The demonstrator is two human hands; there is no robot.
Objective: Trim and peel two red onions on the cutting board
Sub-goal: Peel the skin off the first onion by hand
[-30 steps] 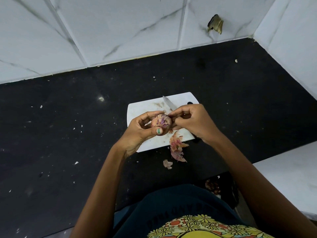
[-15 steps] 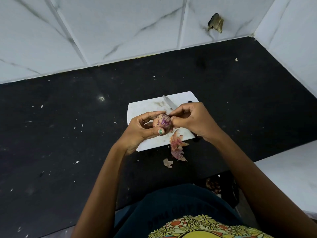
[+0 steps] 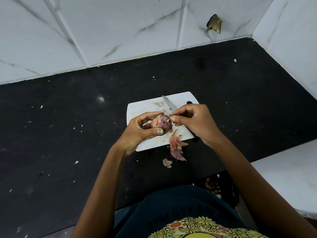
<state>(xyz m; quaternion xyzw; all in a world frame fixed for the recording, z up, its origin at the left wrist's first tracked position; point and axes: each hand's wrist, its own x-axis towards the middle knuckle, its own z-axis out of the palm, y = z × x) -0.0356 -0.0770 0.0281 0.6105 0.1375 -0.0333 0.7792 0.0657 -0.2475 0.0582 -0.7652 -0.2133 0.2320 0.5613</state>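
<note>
right hand (image 3: pixel 193 122) lifted slightly, fingertips pinching onion (image 3: pixel 161 124) skin, left hand (image 3: pixel 140 131) cupping

Setting: a home kitchen. Evidence: a black stone countertop (image 3: pixel 68 134), flecked with small scraps, meets white marble-pattern wall tiles (image 3: pixel 120 28) at the far edge and at the right, forming a corner. A white cutting board (image 3: pixel 145 107) lies on the countertop with a knife (image 3: pixel 169 104) on it. Onion skins (image 3: pixel 176 146) lie at the board's near edge.
</note>
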